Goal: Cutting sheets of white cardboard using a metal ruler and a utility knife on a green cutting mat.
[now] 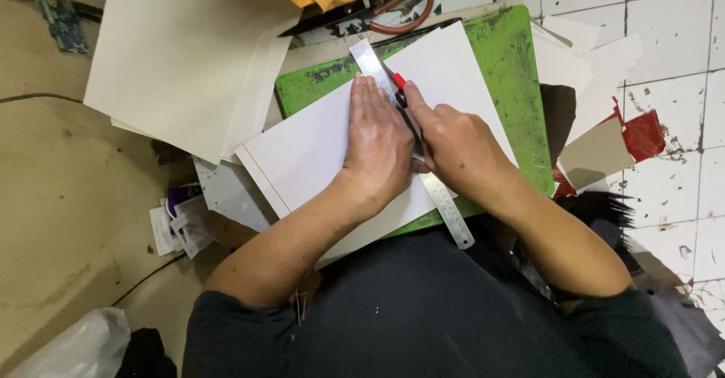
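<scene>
1. Head view: the left hand point(377, 144) lies flat, fingers straight and together, pressing a steel ruler point(411, 140) onto a white sheet point(317, 151).
2. The right hand point(453, 148) has its fingers curled tight round a red-tipped craft knife point(399, 87), its blade against the ruler's right edge.
3. The sheet rests on a green cutting mat point(513, 68) on the floor.
4. A stack of cream sheets point(189, 46) lies to the upper left, brown-handled scissors point(393, 4) above the mat.
</scene>
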